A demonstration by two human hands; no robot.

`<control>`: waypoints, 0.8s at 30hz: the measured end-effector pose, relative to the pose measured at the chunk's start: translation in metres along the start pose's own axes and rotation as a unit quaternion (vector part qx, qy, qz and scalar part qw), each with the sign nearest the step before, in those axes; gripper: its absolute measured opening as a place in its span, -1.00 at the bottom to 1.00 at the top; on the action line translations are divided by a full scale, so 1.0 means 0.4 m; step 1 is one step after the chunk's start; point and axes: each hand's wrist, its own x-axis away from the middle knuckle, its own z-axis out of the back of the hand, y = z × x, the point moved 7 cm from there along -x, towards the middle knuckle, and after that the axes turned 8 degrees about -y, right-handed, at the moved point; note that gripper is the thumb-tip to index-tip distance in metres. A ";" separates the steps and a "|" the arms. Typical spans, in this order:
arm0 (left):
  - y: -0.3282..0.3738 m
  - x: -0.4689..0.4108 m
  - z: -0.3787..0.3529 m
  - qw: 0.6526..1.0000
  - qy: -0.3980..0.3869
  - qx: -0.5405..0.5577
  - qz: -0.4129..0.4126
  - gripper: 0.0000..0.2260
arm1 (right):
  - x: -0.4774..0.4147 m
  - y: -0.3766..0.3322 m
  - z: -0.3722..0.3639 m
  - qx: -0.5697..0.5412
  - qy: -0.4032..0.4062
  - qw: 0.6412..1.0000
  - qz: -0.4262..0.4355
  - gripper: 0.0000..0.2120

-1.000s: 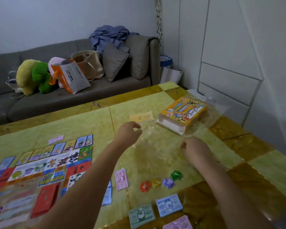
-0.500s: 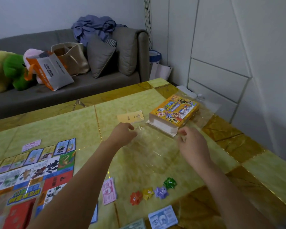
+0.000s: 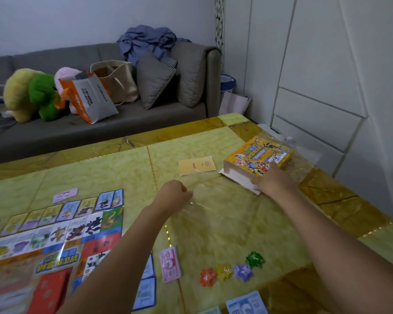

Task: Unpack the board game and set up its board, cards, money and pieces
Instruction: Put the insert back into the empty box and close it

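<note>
The yellow game box [image 3: 258, 156] lies at the table's far right on clear plastic wrap. My right hand [image 3: 272, 181] rests on its near end, fingers over the box edge. My left hand [image 3: 174, 197] pinches the edge of a clear plastic sheet [image 3: 216, 205] spread between my arms. The game board [image 3: 55, 234] lies at the left. Pink money [image 3: 170, 264] and blue money [image 3: 246, 303] sit near the front edge. Several numbered star pieces [image 3: 232, 269] lie in a row beside them. A yellow card [image 3: 196, 165] lies left of the box.
A grey sofa [image 3: 100, 128] stands behind the table with plush toys [image 3: 32, 94], bags [image 3: 93, 96] and cushions. White cabinet fronts [image 3: 315, 87] rise at the right. A loose pink note [image 3: 65, 195] lies above the board.
My right hand has moved forward from the plastic sheet onto the near end of the game box. My left hand stays at the sheet's edge.
</note>
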 end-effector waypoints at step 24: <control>0.126 0.180 0.196 0.980 0.016 0.161 -0.116 -0.33 | 0.236 -0.142 0.229 0.028 0.201 0.973 0.112 -0.70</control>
